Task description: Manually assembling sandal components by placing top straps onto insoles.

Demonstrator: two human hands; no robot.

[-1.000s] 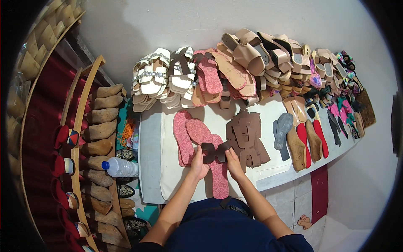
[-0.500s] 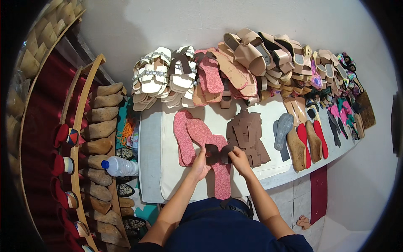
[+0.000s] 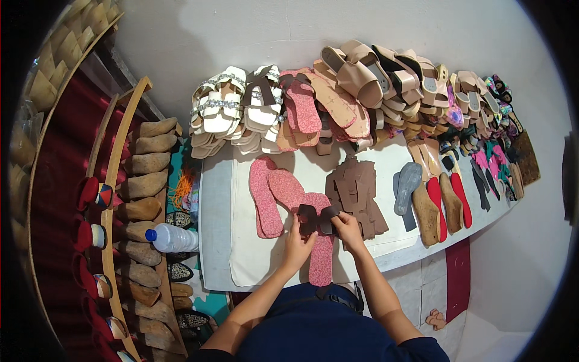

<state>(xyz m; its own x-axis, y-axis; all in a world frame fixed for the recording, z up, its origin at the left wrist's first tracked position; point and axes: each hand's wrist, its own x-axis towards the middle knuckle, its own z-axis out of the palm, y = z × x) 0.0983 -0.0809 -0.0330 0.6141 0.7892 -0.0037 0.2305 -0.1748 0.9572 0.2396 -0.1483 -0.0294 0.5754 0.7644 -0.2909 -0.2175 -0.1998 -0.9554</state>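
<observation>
The left hand and right hand each have fingers pinching one end of the dark strap over the pink insole, at six o'clock on the worktop, seemingly aligning it, which next calls for level placement.

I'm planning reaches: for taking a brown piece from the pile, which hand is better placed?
Probably the right hand: it is close to the brown pile, while the left hand is farther off. Both hold the dark strap, so the right would need freeing first.
</observation>
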